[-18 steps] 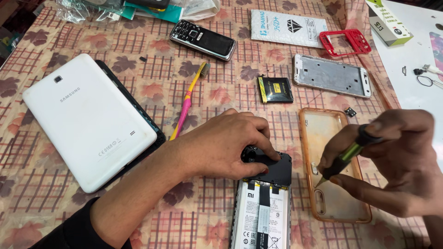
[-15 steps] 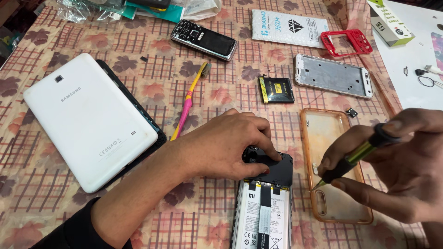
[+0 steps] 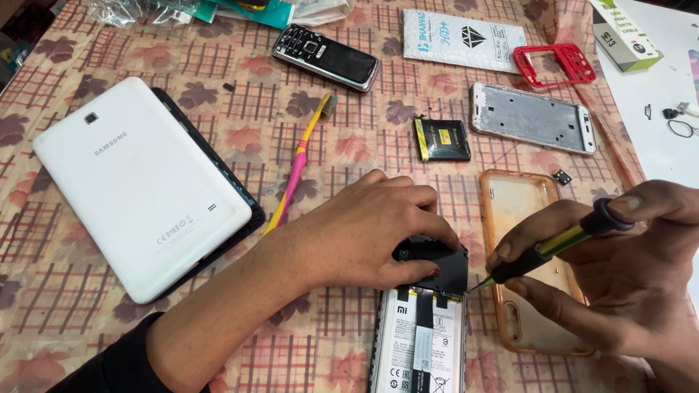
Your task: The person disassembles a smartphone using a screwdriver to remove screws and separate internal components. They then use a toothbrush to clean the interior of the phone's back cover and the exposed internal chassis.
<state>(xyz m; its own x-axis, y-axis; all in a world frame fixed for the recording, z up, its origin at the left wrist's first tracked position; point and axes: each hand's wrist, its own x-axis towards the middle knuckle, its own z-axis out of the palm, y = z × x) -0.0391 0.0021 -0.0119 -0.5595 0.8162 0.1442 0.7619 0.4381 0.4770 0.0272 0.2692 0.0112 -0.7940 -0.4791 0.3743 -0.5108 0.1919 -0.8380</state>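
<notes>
Black-cored smartphone with its back removed [image 3: 422,327] lies lengthwise toward the person; left hand [image 3: 371,229] presses flat on its top end, right hand [image 3: 619,269] pinching a green-handled screwdriver [image 3: 553,247] just beside.

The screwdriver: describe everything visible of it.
The screwdriver is slim, with a yellow-green shaft section, black collars and a black end cap. The right hand pinches it, forefinger on the cap. It slants down-left, its thin metal tip at the right edge of the opened phone, which the left hand steadies.
</notes>
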